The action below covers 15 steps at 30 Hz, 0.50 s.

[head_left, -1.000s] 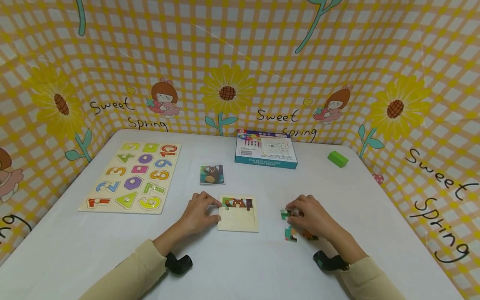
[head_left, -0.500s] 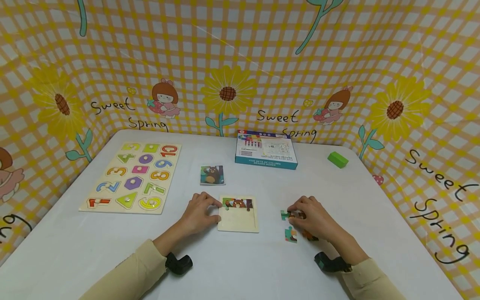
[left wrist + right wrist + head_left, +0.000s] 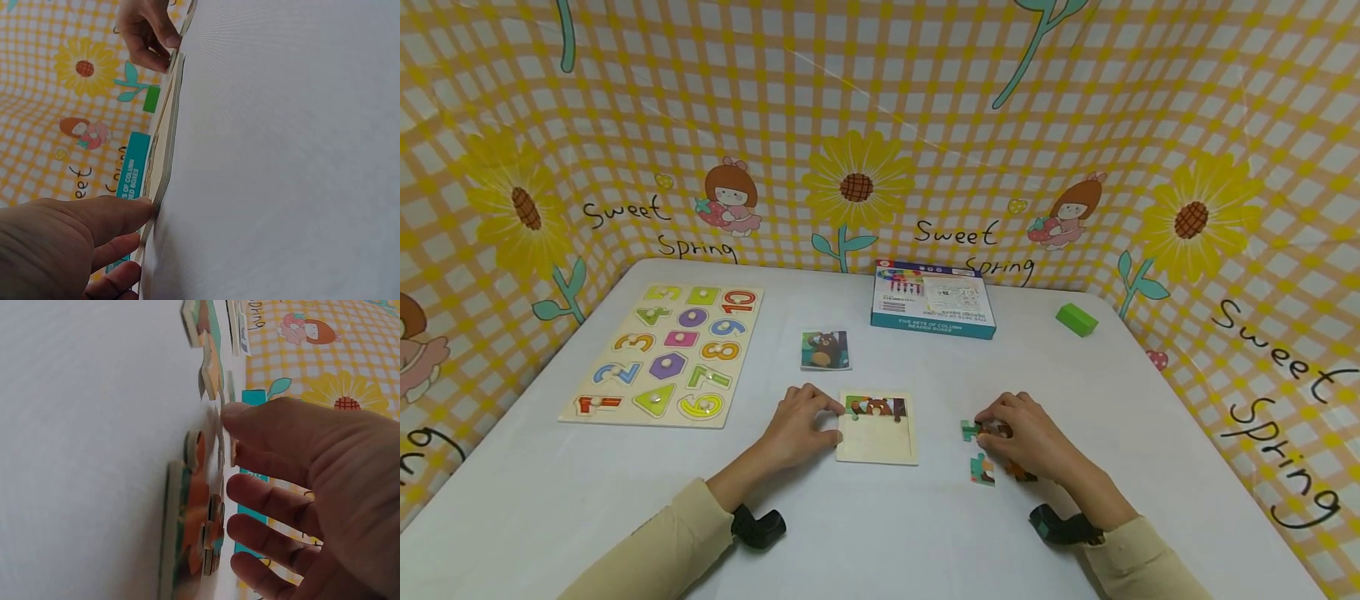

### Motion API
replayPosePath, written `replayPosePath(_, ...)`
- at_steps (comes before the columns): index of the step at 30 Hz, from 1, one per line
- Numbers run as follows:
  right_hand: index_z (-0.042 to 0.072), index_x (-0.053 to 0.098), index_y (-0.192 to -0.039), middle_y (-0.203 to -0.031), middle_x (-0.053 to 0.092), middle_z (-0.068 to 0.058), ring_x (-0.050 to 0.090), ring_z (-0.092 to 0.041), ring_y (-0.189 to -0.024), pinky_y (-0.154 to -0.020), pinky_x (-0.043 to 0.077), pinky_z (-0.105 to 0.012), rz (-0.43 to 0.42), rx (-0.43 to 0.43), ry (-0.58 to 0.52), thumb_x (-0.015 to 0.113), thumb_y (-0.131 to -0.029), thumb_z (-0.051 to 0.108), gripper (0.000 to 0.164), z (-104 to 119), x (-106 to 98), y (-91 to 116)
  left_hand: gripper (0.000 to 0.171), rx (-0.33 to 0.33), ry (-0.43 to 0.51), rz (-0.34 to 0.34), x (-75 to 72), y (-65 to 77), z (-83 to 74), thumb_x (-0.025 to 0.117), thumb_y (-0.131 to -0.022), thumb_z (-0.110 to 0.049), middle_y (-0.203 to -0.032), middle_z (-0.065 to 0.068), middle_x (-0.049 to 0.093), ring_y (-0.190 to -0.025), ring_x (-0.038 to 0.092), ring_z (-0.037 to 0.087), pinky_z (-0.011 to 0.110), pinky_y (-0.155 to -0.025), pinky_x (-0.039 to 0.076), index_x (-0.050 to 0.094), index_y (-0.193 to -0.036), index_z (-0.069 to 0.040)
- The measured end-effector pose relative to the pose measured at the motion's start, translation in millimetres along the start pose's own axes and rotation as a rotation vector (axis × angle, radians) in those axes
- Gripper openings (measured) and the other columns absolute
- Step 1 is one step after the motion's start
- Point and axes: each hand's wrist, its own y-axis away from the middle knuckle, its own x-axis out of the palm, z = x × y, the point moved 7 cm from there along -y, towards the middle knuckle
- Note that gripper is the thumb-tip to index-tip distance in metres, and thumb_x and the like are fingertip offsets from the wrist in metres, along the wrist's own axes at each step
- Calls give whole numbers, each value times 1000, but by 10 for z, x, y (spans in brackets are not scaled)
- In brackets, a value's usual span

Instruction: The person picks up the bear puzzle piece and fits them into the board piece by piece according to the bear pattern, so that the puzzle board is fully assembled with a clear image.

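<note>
A square wooden puzzle board (image 3: 876,442) lies flat at the centre, with a strip of bear picture (image 3: 877,407) along its top. My left hand (image 3: 796,429) holds its left edge. In the left wrist view the thumb (image 3: 128,214) lies against the rim. My right hand (image 3: 1022,433) has its thumb and index fingertips at a jigsaw piece (image 3: 995,429) with brown on it, partly hidden under the hand. Beside it lie a green piece (image 3: 968,431), a teal piece (image 3: 982,471) and a brown piece (image 3: 1021,473). In the right wrist view a thick piece (image 3: 199,512) lies below the thumb.
A number-and-shape peg board (image 3: 670,354) lies at the left. A small bear picture card (image 3: 825,350) is behind the puzzle board. Farther back sit a teal-sided box (image 3: 932,304) and a green block (image 3: 1077,318), with a checked cloth (image 3: 925,108) around the table.
My right hand's fingertips have shifted slightly at the pieces, then stayed there. My left hand and the puzzle board have kept their place.
</note>
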Motion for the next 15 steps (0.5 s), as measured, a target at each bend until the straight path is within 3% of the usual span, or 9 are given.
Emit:
replayPosePath(7,12,71,-102,-99,63,-1,44,-15,-88,-72,35,-29,-18,-26,7,73,-80,23,25,111,-31,-27,25,-1,-1,-7,-7,-5,-2,76,-75,-16,-102,5,55,-101,43,25,40,-86,34,68,-99,-13)
replayPosePath(15,13,70,-105,-102,64,-2,49,-20,-98,-83,42,-41,-27,-26,14,73,-80,23,27,283,0,-115,26,0,6,4,-1,-4,4,76,-75,-17,-103,6,56,-101,43,25,39,-86,34,68,-100,-13)
